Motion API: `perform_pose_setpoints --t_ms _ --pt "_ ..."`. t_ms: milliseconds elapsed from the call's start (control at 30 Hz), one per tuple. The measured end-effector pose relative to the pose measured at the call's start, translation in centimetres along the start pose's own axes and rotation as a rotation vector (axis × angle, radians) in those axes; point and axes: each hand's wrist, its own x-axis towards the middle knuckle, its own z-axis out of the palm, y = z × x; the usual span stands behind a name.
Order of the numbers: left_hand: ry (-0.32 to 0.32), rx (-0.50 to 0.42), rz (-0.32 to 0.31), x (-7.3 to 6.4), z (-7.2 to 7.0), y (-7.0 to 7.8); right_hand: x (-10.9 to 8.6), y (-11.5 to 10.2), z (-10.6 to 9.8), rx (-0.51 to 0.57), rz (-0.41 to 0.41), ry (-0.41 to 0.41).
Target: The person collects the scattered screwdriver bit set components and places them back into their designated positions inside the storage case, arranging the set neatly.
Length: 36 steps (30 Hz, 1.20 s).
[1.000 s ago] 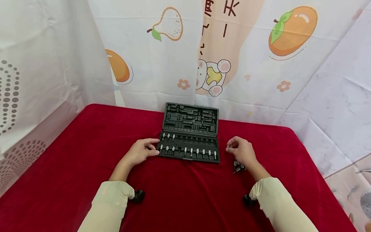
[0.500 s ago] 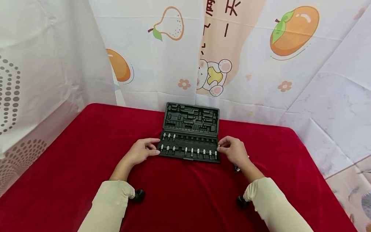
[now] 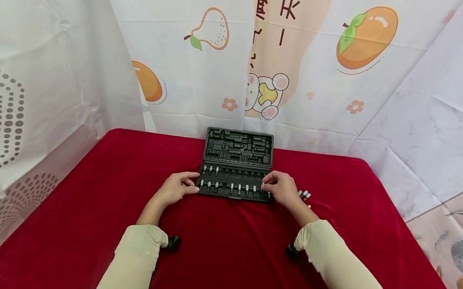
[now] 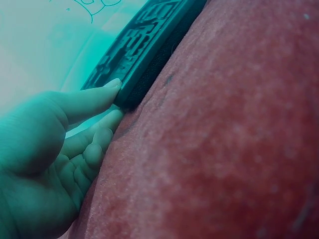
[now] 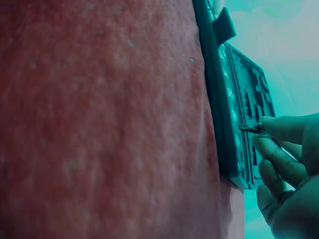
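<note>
An open black case (image 3: 232,178) lies on the red cloth, its moulded lid (image 3: 239,147) raised at the back. Short silver-topped socket bits (image 3: 246,190) fill most of its front row, and a few stand at the left of the back row. My left hand (image 3: 173,188) touches the case's left side with thumb and index finger; in the left wrist view the thumb (image 4: 97,101) reaches the corner. Over the right part of the tray, my right hand (image 3: 283,189) pinches a bit (image 5: 249,128) between thumb and index fingertips, its dark tip pointing away from the hand.
Several loose socket bits (image 3: 304,195) lie on the red cloth (image 3: 222,244) right of the case, partly hidden by the right forearm. A printed curtain (image 3: 172,66) hangs close behind the table. Black wrist-camera mounts (image 3: 173,244) sit under both cuffs.
My right hand has moved left with the bit, from beside the case to over its right part. More loose bits show behind the forearm. The left hand stays at the case's side.
</note>
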Motion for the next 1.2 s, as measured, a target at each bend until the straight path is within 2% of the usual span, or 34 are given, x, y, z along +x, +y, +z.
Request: perform_pose_setpoints --t_ms 900,1200 --pt "-0.008 -0.003 0.014 -0.1 -0.2 0.1 1.4 -2.6 4.4 0.167 0.007 0.023" --pt "-0.008 -0.007 0.012 -0.1 -0.2 0.2 1.7 -3.6 5.8 0.160 0.025 0.014"
